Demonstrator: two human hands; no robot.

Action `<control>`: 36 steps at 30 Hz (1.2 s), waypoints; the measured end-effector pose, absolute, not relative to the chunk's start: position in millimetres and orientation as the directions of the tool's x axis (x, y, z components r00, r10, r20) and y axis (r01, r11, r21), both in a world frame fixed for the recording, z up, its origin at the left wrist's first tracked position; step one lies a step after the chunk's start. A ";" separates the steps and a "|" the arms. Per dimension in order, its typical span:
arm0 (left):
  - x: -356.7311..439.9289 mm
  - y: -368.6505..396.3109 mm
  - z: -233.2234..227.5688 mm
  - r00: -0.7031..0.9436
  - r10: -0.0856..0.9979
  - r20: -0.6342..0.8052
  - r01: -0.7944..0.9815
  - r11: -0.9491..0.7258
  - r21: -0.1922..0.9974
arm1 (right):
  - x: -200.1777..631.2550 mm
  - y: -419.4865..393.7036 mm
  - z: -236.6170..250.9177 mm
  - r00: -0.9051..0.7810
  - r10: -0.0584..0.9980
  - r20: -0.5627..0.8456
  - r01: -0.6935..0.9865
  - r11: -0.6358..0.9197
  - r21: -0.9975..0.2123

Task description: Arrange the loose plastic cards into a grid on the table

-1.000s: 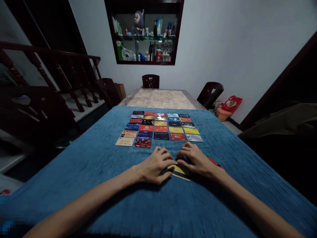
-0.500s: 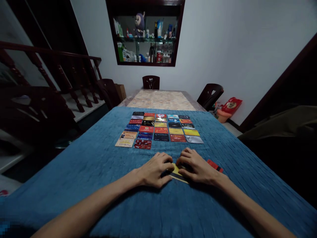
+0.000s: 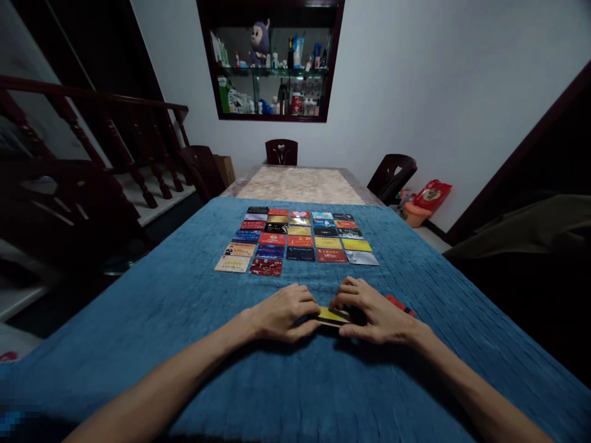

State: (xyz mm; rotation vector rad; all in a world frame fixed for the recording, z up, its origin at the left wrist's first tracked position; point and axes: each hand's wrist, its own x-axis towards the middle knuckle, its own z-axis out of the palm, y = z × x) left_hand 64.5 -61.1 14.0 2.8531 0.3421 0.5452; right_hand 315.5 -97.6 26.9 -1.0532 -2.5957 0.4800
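Now my left hand (image 3: 284, 312) and right hand (image 3: 369, 307) pinch yellow card (image 3: 333, 316) between fingertips, mid-table on blue cloth (image 3: 184, 295). Grid of cards (image 3: 298, 239) just beyond, toward far edge. Red card (image 3: 399, 304) beside right wrist.

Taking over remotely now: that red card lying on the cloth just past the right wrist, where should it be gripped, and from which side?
The red card lies flat on the blue cloth, partly hidden behind the right hand. Flat as it lies, its exposed far long edge looks the best hold: probably come from above on the outer right side, press into the soft cloth, lift that edge and pinch across the faces.
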 end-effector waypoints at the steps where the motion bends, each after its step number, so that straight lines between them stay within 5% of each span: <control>1: 63.5 -60.9 14.5 0.899 0.276 0.339 0.189 -0.945 0.267 | 315.5 -97.9 27.7 -0.689 0.709 0.151 0.608 0.678 -0.414; 14: 60.1 -50.4 3.5 0.758 0.537 0.370 0.286 -0.784 0.551 | 319.5 -91.3 5.6 -0.567 0.768 0.297 0.635 0.637 -0.437; 36: 61.8 -49.7 -2.6 0.717 0.589 0.372 0.271 -0.728 0.630 | 318.0 -93.9 3.9 -0.599 0.722 0.346 0.648 0.691 -0.319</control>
